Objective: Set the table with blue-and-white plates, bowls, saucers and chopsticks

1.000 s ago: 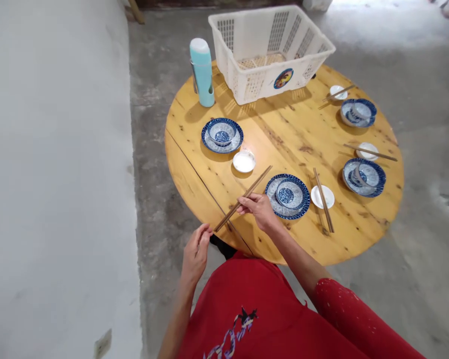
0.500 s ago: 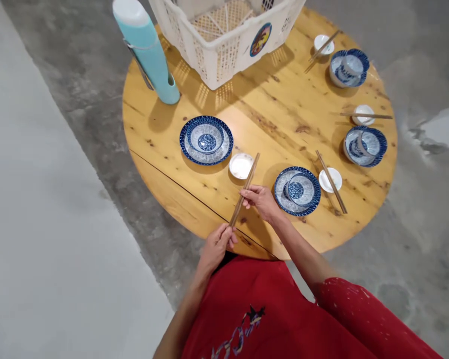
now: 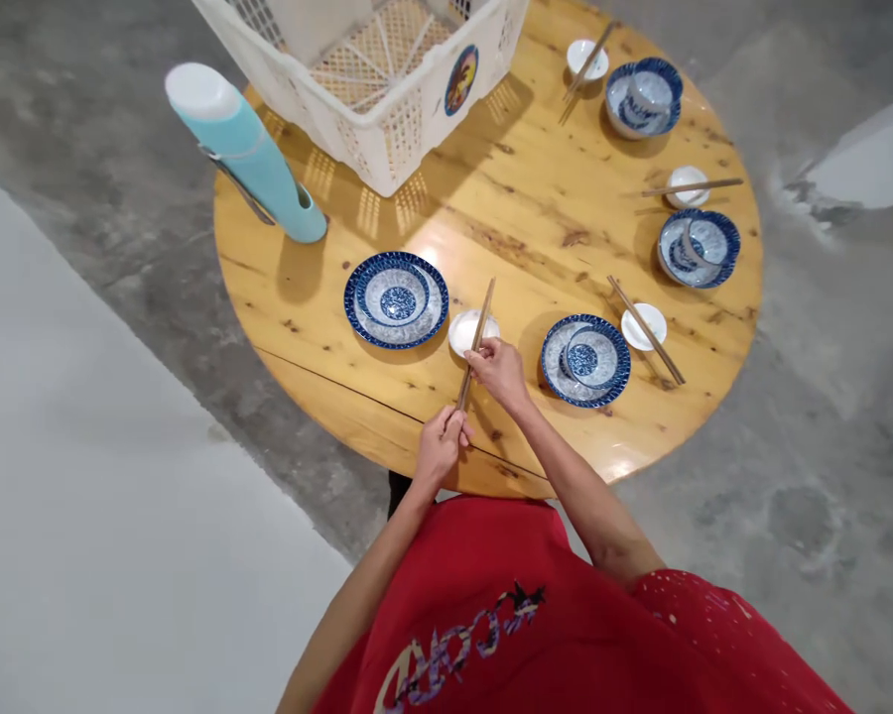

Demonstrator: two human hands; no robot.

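Just below the middle of the frame I see a pair of chopsticks slanting across a small white dish on the wooden desk. The left hand, forearm angled up from the bottom edge, curls its fingers closed round their lower end; the right hand, reaching in from lower right, pinches them higher up, thumb against fingers.

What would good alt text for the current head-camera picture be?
A person's left hand and right hand hold chopsticks over a white dish on a round wooden table. Also on the table are four blue-and-white bowl sets, a white basket and a turquoise container.
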